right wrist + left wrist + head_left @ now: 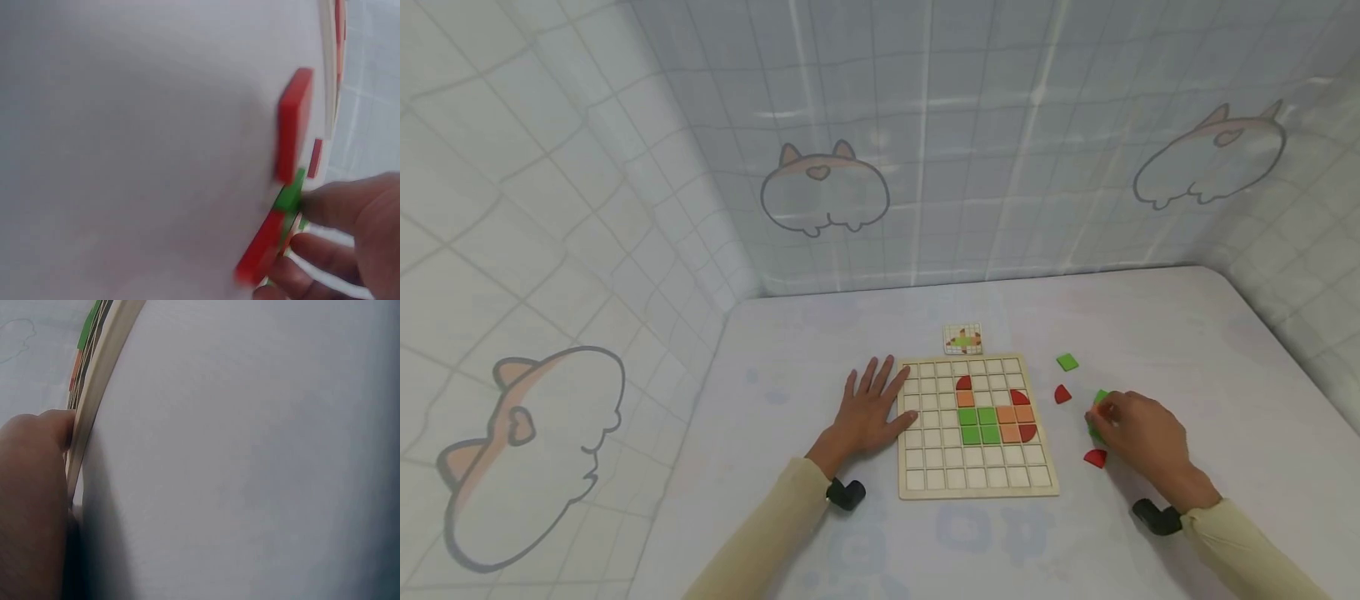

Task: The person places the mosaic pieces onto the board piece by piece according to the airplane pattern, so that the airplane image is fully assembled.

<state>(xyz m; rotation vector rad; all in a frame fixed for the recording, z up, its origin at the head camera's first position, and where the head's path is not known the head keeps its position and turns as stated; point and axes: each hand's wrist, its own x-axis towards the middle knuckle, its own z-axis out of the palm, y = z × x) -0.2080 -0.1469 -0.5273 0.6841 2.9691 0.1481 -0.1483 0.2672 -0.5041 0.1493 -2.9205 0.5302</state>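
A wooden grid board (928, 475) lies flat, with green square tiles (979, 426), orange square tiles (1015, 413) and red quarter-round tiles (964, 383) in some of its cells. My left hand (867, 417) is spread at the board's left edge; the thumb rests over the rim. Right of the board, my right hand (1142, 433) has its fingers curled down over a small cluster of tiles. Green tile (289, 199) and red tile (259, 247) lie at those fingertips in the right wrist view, blurred. Whether a tile is pinched there is unclear.
A small pattern card (962, 339) lies behind the board. Beside the board are a loose green tile (1067, 362) and two red quarter-round tiles, one farther back (1062, 393) and one nearer (1096, 457). A patterned curtain (940, 208) surrounds the table.
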